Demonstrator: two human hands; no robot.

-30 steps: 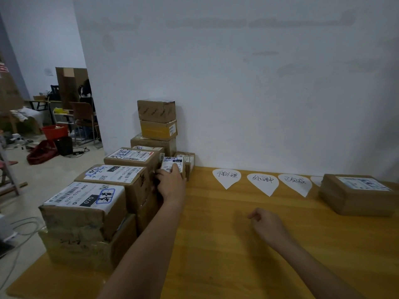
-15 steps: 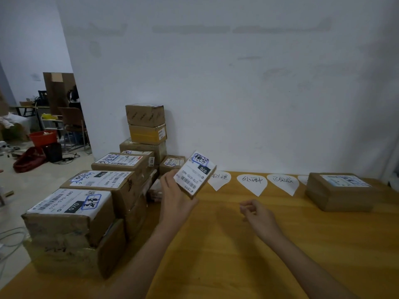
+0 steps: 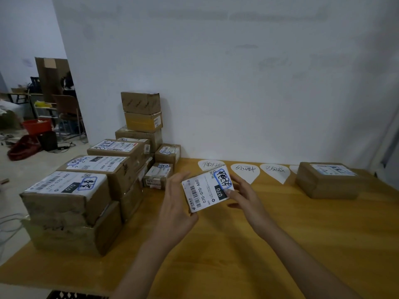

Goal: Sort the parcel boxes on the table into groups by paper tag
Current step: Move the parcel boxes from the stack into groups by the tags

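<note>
At the far left of a wooden table (image 3: 302, 234) stands a crowd of brown parcel boxes (image 3: 90, 190) – stacked two and three high, most with white shipping labels facing up, the tallest stack (image 3: 141, 117) against the white wall. Just right of them, the left hand (image 3: 174, 203) grips the left edge of a small box (image 3: 207, 188) held up above the table, tilted, its label showing a barcode, the print "070-070-A80" and blue-ringed handwriting. The right hand (image 3: 244, 197) grasps the same box from the other side, thumb pressed on the label. Behind the box, three white teardrop paper tags (image 3: 245, 172) with handwriting lie flat in a row near the wall – a fourth is partly hidden. At the far right one flat brown box (image 3: 326, 182) sits alone on the table
</note>
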